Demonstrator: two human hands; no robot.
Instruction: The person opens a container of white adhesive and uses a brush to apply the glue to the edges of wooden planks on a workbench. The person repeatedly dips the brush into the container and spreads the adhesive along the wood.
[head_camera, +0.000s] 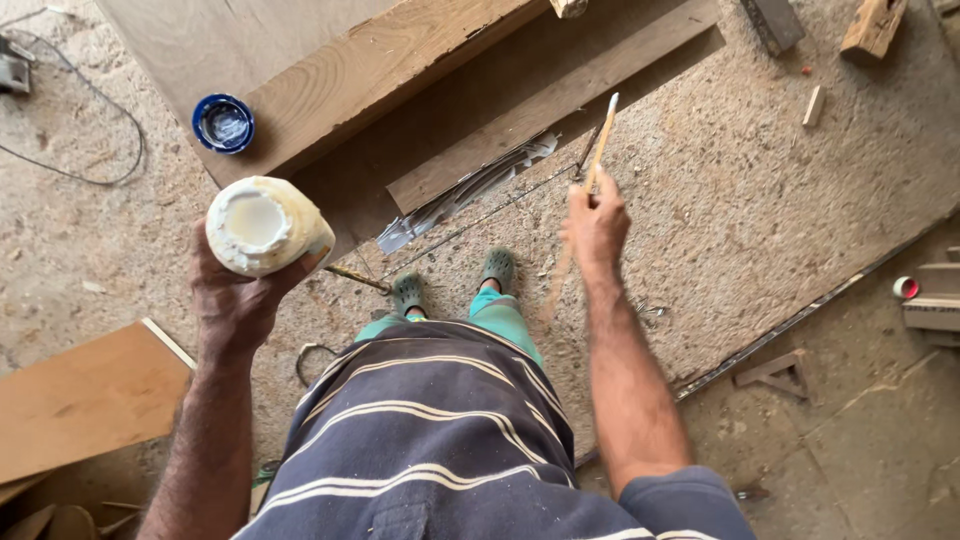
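So the left hand is wrapped tight around a chunky white open-topped bottle, held up off the floor just in front of the near left corner of the thick wooden plank, and its round blue cap sits upside down right on that corner. The right hand is pinching a thin wooden stick with a whitish tip, pointed up over the sawdusty floor just past the near right end of the flatter board.
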